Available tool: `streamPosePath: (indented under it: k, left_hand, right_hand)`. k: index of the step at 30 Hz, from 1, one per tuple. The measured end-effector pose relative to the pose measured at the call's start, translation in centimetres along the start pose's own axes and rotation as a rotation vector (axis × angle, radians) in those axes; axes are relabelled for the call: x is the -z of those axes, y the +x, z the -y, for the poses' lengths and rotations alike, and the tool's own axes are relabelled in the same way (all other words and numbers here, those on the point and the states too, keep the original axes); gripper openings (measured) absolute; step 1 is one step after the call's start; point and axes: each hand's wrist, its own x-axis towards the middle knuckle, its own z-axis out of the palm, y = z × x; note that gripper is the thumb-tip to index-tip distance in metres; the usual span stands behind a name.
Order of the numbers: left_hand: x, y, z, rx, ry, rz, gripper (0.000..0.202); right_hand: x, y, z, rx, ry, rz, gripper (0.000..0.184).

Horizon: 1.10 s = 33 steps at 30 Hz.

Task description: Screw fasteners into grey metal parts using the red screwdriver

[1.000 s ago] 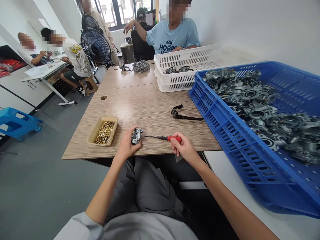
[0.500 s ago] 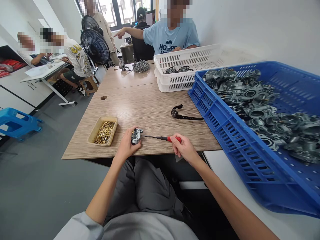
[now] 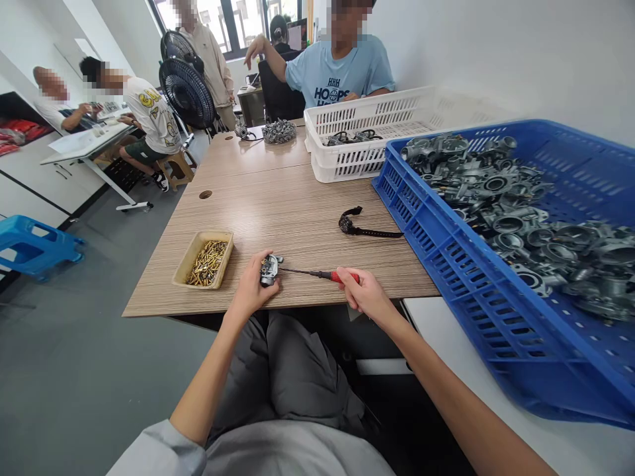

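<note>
My left hand [image 3: 251,291] grips a small grey metal carburetor part [image 3: 269,269] against the wooden table [image 3: 278,205] near its front edge. My right hand [image 3: 366,296] is closed round the red handle of a screwdriver [image 3: 322,274]. The thin shaft runs left and its tip meets the part. A tan tray of brass screws [image 3: 205,257] lies just left of my left hand.
A black wristwatch [image 3: 358,226] lies mid-table. A blue crate [image 3: 501,264] full of grey metal castings fills the right side, with a white basket [image 3: 367,132] behind it. A seated person in a blue shirt [image 3: 342,73] is across the table. Fans and other people are at back left.
My hands, the part and the screwdriver stay almost still. The person across the table moved the outstretched arm.
</note>
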Motion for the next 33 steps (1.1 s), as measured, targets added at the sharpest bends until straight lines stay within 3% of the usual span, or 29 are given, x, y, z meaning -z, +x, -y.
streamPosePath:
  k: [16,26,33]
  left_hand:
    - [-0.2,0.0,0.3,0.026,-0.027,-0.020,0.068]
    - [0.0,0.1,0.0,0.030,-0.023,-0.013,0.068]
    - [0.0,0.1,0.1,0.026,-0.020,-0.005,0.069]
  right_hand:
    - [0.3,-0.3,-0.4,0.011,0.156,0.093,0.043]
    - [-0.2,0.0,-1.1,0.026,0.169,0.033,0.043]
    - [-0.2,-0.4,-0.2,0.027,0.099,0.007,0.045]
